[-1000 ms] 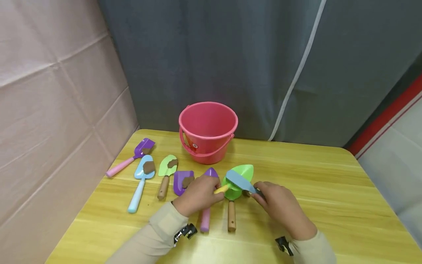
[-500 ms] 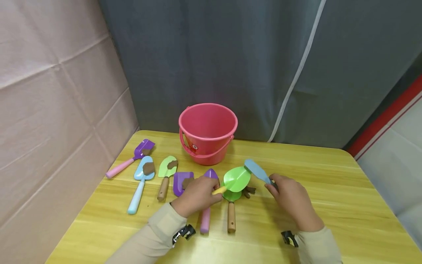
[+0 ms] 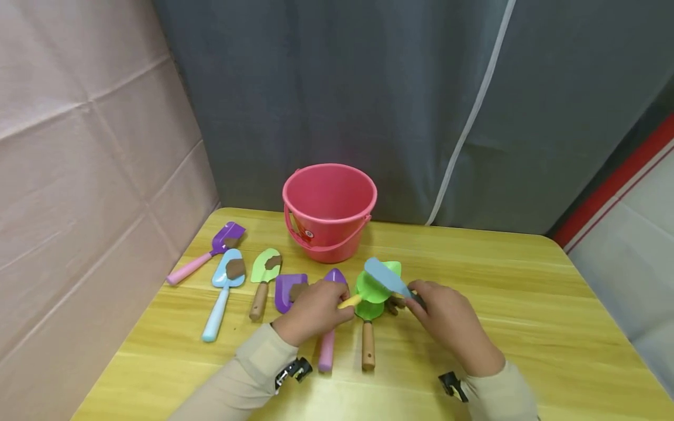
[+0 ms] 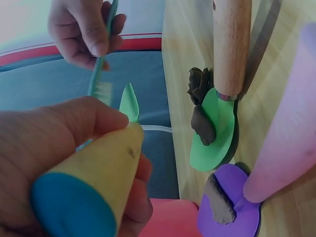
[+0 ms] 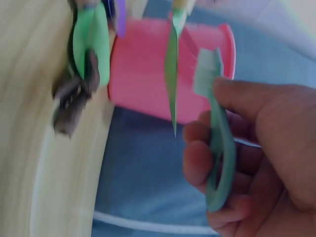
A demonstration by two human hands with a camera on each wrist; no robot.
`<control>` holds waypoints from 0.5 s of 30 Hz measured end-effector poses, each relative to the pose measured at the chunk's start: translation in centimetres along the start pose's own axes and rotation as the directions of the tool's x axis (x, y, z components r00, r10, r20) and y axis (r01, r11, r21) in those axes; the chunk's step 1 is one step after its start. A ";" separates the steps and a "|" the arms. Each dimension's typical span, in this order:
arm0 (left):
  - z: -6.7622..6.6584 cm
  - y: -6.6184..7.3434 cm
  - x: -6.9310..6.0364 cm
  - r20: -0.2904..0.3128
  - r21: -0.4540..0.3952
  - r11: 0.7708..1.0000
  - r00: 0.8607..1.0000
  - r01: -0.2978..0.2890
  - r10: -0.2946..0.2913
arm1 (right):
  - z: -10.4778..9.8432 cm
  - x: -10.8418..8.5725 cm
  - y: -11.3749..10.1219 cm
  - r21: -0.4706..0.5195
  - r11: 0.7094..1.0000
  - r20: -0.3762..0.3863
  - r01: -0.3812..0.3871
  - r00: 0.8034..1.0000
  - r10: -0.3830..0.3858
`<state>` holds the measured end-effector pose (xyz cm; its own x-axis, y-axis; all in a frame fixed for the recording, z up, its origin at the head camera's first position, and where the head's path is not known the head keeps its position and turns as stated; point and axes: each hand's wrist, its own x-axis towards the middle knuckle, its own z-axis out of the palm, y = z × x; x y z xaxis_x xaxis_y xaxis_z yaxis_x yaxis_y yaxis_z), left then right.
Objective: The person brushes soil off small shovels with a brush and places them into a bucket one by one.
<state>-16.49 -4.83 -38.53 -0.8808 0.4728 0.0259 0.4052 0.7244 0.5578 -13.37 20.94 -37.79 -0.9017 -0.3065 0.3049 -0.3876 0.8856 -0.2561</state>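
My left hand (image 3: 316, 310) grips the yellow handle (image 4: 98, 168) of a small green trowel (image 3: 367, 288), its blade raised above the table. The handle's butt is blue. My right hand (image 3: 457, 324) holds a blue-green brush (image 3: 387, 275) by its handle. In the head view, the brush head overlaps the trowel's blade, bristles facing down. The right wrist view shows the bristles beside the blade (image 5: 171, 74); contact cannot be told. Beneath lies another green trowel (image 3: 368, 345) with a wooden handle and brown clumps (image 4: 203, 126) on its blade. More dark brown lumps (image 3: 394, 304) lie beside it.
A pink bucket (image 3: 330, 234) stands at the back. Left of my hands lie purple (image 3: 227, 235), blue (image 3: 217, 316) and light green (image 3: 261, 272) trowels bearing brown patches. A purple scoop (image 3: 284, 289) and a purple trowel with pink handle (image 3: 326, 351) lie near my left hand.
My right hand first moved the brush right, past the blade's tip, then brought it back left over the blade. My left hand and its trowel stayed nearly in place.
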 end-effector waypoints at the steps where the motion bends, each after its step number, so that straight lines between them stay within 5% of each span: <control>1: 0.0 0.0 0.0 0.001 -0.012 1.000 1.000 -0.003 0.003 | 0.2 0.1 -0.3 0.000 1.000 0.019 0.014 1.000 -0.014; 4: -0.1 0.0 -0.1 -0.003 -0.005 1.000 1.000 0.000 0.000 | 0.6 0.3 -0.5 -0.006 1.000 0.049 0.013 0.999 -0.013; 12: -0.1 -0.2 -0.1 -0.013 0.024 1.000 1.000 -0.004 0.005 | 0.2 0.1 0.8 -0.094 0.992 -0.082 -0.085 0.994 0.078; 15: -0.1 -0.3 -0.1 -0.006 0.000 1.000 1.000 -0.002 0.002 | 0.0 0.0 0.5 -0.093 0.994 -0.095 -0.065 0.994 0.056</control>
<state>-16.55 -5.15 -38.63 -0.8813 0.4715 0.0322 0.4074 0.7234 0.5574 -13.56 21.38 -37.91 -0.8999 -0.2216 0.3757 -0.3086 0.9322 -0.1893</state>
